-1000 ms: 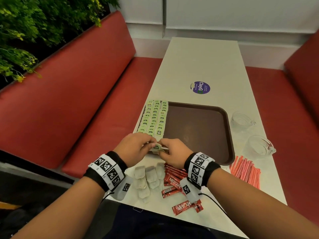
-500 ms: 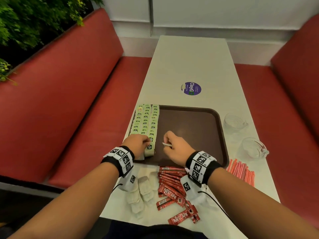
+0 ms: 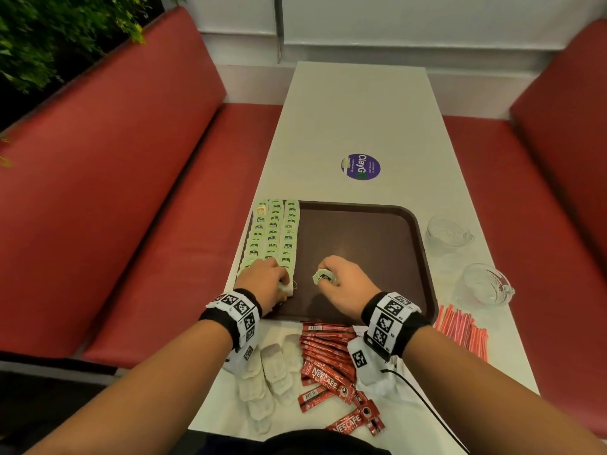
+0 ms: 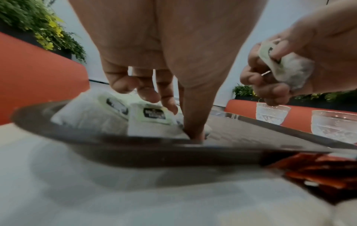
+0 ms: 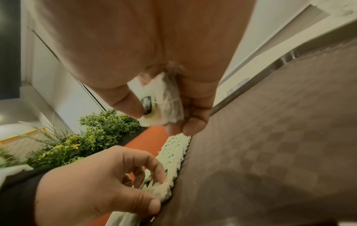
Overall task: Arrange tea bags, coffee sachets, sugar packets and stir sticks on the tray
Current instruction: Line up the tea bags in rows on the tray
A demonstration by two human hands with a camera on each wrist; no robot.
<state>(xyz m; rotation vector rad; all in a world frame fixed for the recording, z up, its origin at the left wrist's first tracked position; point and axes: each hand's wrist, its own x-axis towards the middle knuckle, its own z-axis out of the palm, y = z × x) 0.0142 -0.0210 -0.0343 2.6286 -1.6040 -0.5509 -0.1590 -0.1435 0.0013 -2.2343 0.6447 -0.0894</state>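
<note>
Pinched between the thumb and curled fingers of the right hand [image 3: 341, 284] is one tea bag [image 3: 323, 276], held just above the bare floor of the brown tray [image 3: 377, 231], at about 12 o'clock from the viewer. Half a second ago this hand held only a thin white scrap there; now the bag with its green tag shows clearly, so the next bag seems ready to be placed. At 11 o'clock the left hand [image 3: 264, 280] rests with bent fingers on the near end of the rows of tea bags [image 3: 272, 231], its thumb and fingertips touching the last bag laid; whether it truly pinches that bag cannot be told. A second ago both hands met at the tray's near edge, so they have since parted and moved forward onto it. Nearest the viewer, off the tray, lie loose white tea bags [image 3: 272, 372] at 7 o'clock and red coffee sachets [image 3: 328, 356] at 6 o'clock. Pink stir sticks [image 3: 463, 330] lie at 4 o'clock, with two glass cups [image 3: 486, 284] beyond them at 2 o'clock. Farther along the table [image 3: 354, 110] is a round purple sticker [image 3: 360, 166]. Judging by this, only tea bags are arranged so far; most of the tray is still free.
</note>
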